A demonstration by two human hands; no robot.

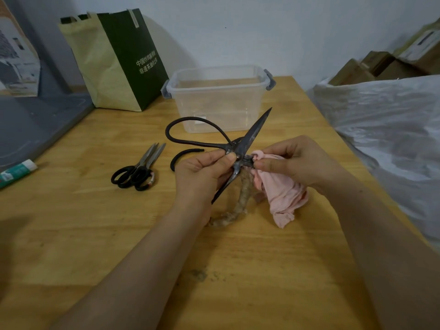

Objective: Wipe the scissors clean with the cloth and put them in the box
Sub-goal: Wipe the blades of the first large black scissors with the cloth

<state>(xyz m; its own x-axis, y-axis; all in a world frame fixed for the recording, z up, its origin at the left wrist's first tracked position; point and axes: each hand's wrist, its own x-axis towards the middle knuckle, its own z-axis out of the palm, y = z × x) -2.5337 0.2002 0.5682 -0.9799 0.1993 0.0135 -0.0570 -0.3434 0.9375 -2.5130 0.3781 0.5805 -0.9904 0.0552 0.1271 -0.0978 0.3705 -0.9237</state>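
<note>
My left hand pinches a large dark iron pair of scissors at the pivot, blades spread wide, one tip pointing up toward the box. One looped handle arcs left; another handle is wrapped in frayed beige cord that hangs to the table. My right hand grips a pink cloth and presses it against the other blade beside the pivot. A clear plastic box with grey latches stands open behind. Two smaller black-handled scissors lie on the wooden table to the left.
A green and beige paper bag stands at the back left beside the box. A glue stick lies at the left edge by a grey board. White plastic sheeting and cardboard boxes border the right.
</note>
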